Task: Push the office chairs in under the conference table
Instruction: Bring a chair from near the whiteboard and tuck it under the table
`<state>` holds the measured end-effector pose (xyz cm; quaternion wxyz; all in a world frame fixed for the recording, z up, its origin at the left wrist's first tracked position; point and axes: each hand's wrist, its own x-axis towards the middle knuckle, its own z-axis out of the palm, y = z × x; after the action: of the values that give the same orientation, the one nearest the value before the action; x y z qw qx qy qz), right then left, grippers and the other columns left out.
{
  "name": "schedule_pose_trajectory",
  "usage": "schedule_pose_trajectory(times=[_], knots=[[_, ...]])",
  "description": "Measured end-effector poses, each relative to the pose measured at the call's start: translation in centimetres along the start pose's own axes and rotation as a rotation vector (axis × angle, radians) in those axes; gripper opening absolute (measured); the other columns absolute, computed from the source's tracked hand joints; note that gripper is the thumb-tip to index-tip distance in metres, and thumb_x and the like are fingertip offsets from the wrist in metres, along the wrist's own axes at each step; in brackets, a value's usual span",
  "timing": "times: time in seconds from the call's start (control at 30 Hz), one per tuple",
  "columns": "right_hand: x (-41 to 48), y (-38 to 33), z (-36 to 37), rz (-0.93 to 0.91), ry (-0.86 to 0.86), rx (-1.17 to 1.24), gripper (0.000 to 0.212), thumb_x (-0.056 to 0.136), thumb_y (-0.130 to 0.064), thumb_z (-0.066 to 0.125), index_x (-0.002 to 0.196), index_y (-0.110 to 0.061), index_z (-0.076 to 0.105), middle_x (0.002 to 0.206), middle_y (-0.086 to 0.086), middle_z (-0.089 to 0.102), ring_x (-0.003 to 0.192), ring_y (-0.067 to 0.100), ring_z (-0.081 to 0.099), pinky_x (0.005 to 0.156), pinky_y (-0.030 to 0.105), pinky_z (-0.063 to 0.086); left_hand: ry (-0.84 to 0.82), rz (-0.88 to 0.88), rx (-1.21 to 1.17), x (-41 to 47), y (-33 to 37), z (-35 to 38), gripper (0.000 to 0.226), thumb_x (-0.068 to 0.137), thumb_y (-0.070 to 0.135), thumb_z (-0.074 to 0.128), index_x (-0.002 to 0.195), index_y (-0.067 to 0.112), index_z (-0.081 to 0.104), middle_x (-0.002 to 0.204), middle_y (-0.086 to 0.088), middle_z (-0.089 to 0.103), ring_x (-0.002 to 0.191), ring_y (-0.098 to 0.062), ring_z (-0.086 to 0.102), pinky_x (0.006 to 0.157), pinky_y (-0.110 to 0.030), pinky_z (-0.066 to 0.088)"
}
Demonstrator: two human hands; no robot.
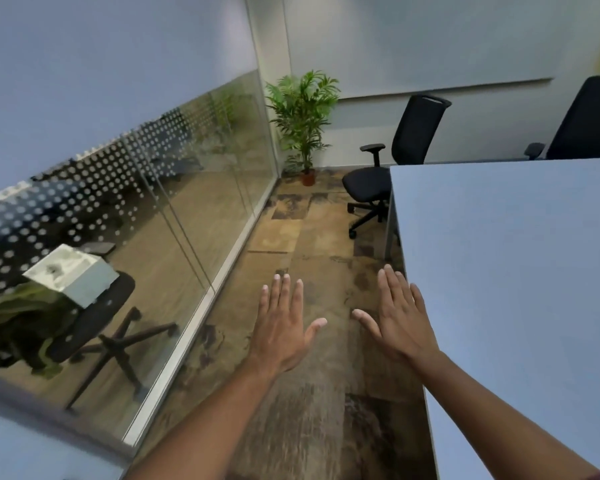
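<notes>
The light blue-grey conference table (506, 271) fills the right half of the view. A black office chair (388, 168) stands at the table's far left corner, turned partly away, its seat outside the table edge. A second black chair (589, 119) shows behind the table's far side at the top right, only its backrest and one armrest visible. My left hand (284, 327) is held out flat over the carpet, fingers apart, holding nothing. My right hand (399, 317) is also flat and empty, just left of the table's left edge.
A glass wall (174, 216) with a dotted band runs along the left; behind it stands another black chair (97, 323) carrying a white box. A potted plant (303, 123) sits in the far corner. Patterned carpet (302, 237) forms an aisle between glass and table.
</notes>
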<state>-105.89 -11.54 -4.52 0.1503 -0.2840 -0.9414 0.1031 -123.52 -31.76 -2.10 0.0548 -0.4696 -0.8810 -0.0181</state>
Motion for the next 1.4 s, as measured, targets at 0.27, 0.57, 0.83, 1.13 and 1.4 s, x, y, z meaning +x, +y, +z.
schedule_pose_trajectory(times=[0.27, 0.57, 0.83, 1.13, 1.4], knots=[[14.2, 0.9, 3.0, 0.076, 0.072, -0.076, 0.104, 0.097, -0.088, -0.003, 0.172, -0.015, -0.006, 0.178, 0.004, -0.016, 0.165, 0.023, -0.012, 0.131, 0.041, -0.012, 0.064, 0.115, -0.042, 16.0, -7.2, 2.1, 0.113, 0.091, 0.089, -0.012, 0.172, 0.012, 0.001, 0.18, -0.017, -0.002, 0.166, -0.031, -0.016, 0.134, -0.05, -0.013], [34.6, 1.5, 7.0, 0.146, 0.076, -0.149, 0.095, 0.102, -0.086, 0.012, 0.171, -0.025, -0.014, 0.176, -0.006, -0.028, 0.162, 0.016, -0.025, 0.124, 0.036, -0.028, 0.1, 0.188, -0.062, 37.6, -16.2, 4.9, 0.106, 0.096, 0.087, -0.006, 0.172, 0.013, -0.003, 0.18, -0.017, -0.006, 0.165, -0.029, -0.021, 0.133, -0.05, -0.017], [50.6, 4.6, 10.0, 0.254, 0.077, -0.21, 0.099, 0.101, -0.087, 0.01, 0.172, -0.02, -0.007, 0.178, 0.001, -0.021, 0.158, 0.015, -0.032, 0.123, 0.036, -0.03, 0.071, 0.272, -0.093, 56.5, -19.2, 7.1, 0.105, 0.097, 0.087, -0.003, 0.172, 0.014, -0.004, 0.18, -0.015, -0.009, 0.165, -0.028, -0.023, 0.132, -0.05, -0.018], [71.6, 11.6, 13.9, 0.27, 0.094, -0.193, 0.099, 0.099, -0.087, -0.001, 0.17, -0.02, -0.015, 0.176, 0.003, -0.028, 0.157, 0.017, -0.034, 0.121, 0.038, -0.03, 0.067, 0.333, -0.051, 79.4, -21.3, 11.7, 0.104, 0.099, 0.086, -0.001, 0.172, 0.013, 0.0, 0.18, -0.016, -0.007, 0.165, -0.029, -0.022, 0.13, -0.048, -0.021], [90.5, 17.0, 14.5, 0.283, 0.092, -0.168, 0.103, 0.097, -0.087, -0.004, 0.171, -0.015, -0.011, 0.178, 0.007, -0.019, 0.164, 0.023, -0.018, 0.129, 0.042, -0.015, 0.03, 0.326, -0.082, 98.9, -23.3, 13.0, 0.104, 0.098, 0.085, -0.004, 0.172, 0.012, 0.0, 0.18, -0.017, -0.004, 0.166, -0.031, -0.019, 0.133, -0.054, -0.012]])
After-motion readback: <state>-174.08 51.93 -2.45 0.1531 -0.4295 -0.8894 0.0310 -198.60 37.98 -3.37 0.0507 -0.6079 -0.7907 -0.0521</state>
